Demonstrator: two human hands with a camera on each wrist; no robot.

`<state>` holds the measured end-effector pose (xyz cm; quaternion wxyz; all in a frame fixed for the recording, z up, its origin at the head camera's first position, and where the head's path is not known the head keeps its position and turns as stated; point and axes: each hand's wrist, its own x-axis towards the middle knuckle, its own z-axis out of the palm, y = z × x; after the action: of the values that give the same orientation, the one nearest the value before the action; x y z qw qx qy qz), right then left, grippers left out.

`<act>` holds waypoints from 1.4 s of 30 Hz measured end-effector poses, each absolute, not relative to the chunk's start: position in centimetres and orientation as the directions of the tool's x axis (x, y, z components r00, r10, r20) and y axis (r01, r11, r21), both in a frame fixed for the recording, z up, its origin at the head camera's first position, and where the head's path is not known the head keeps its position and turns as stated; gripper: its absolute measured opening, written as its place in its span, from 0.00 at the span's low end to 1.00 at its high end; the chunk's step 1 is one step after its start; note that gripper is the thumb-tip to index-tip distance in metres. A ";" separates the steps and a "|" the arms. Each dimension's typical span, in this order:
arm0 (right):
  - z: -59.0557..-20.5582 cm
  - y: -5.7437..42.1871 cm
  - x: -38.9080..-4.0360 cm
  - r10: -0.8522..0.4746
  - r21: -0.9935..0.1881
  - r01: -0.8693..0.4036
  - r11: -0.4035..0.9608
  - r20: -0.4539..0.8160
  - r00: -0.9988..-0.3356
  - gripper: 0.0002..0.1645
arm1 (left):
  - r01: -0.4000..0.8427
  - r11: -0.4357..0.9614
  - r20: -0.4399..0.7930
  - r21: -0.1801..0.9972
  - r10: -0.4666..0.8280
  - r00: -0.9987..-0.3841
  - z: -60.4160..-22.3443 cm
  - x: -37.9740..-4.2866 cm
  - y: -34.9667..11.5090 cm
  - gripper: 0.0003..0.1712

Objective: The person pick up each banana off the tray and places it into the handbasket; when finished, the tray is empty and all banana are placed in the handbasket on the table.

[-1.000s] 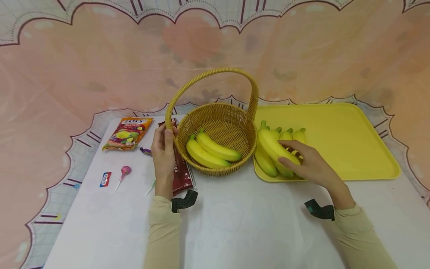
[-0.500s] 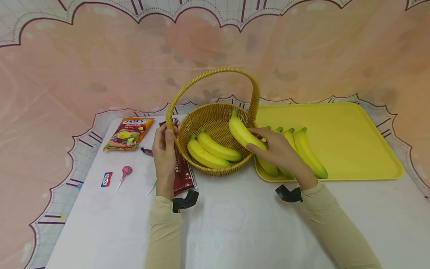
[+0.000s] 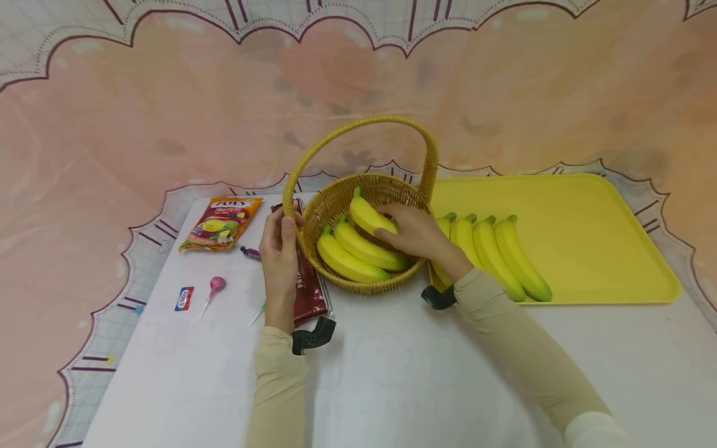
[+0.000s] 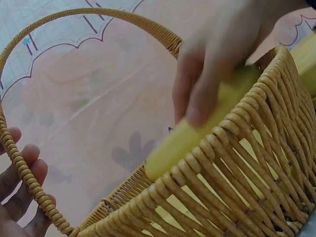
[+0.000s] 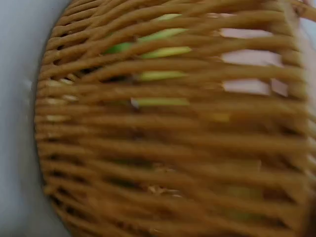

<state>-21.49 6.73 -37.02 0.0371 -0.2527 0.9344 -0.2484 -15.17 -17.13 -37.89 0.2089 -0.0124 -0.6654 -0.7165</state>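
A woven wicker basket (image 3: 370,289) with a tall hoop handle stands mid-table. My left hand (image 3: 281,264) grips the foot of the handle on its left side; the fingertips show around the handle (image 4: 27,175) in the left wrist view. Inside the basket, my right hand (image 3: 420,235) holds a yellow banana (image 3: 366,214) with green tips, fingers over one side and thumb along the other. Two more bananas (image 3: 344,260) lie side by side in the basket, just in front of it. The woven wall (image 5: 173,143) fills the right wrist view and hides the right hand.
Several bananas (image 3: 498,258) lie in a row on a yellow tray (image 3: 605,249) at right. To the left are an orange candy bag (image 3: 220,223), a lollipop (image 3: 216,284), a small Fox's packet (image 3: 183,298) and a purple-wrapped candy (image 3: 250,252). A dark red packet (image 3: 310,292) lies beside the basket.
My right hand has carried the banana leftward from the tray, over the basket's right rim and into the basket. My left hand has stayed on the handle.
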 end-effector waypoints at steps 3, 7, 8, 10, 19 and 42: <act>-37.7 6.1 -21.9 -0.485 -0.448 -0.433 0.782 0.000 -0.875 0.30 | 0.306 -0.035 0.285 0.951 -0.278 -0.917 -37.9 -15.2 -17.0 0.25; -38.2 5.8 -22.2 -0.480 -0.440 -0.411 0.798 -0.052 -0.876 0.32 | 0.306 -0.034 0.285 0.952 -0.277 -0.918 -37.8 -15.3 -16.9 0.25; -38.3 5.8 -22.2 -0.483 -0.449 -0.408 0.795 -0.062 -0.873 0.33 | 0.304 -0.031 0.284 0.952 -0.278 -0.918 -37.8 -15.3 -16.9 0.24; -38.2 5.9 -22.2 -0.493 -0.470 -0.407 0.783 -0.072 -0.867 0.34 | 0.297 -0.021 0.279 0.955 -0.283 -0.918 -37.7 -15.3 -16.9 0.23; -38.7 7.3 -20.7 -0.387 -0.583 -0.456 0.673 0.248 -0.888 0.22 | 0.289 -0.028 0.269 0.957 -0.283 -0.921 -37.7 -15.2 -16.9 0.23; -40.7 21.8 -16.2 0.023 -0.711 -0.154 0.686 0.233 -0.972 0.24 | 0.310 -0.018 0.292 0.950 -0.289 -0.912 -37.8 -15.5 -16.9 0.22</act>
<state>-16.23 21.85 -40.71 -0.1125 -0.0359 0.9113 -0.3945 -15.48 -16.87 -37.82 0.2101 -0.0079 -0.6685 -0.7134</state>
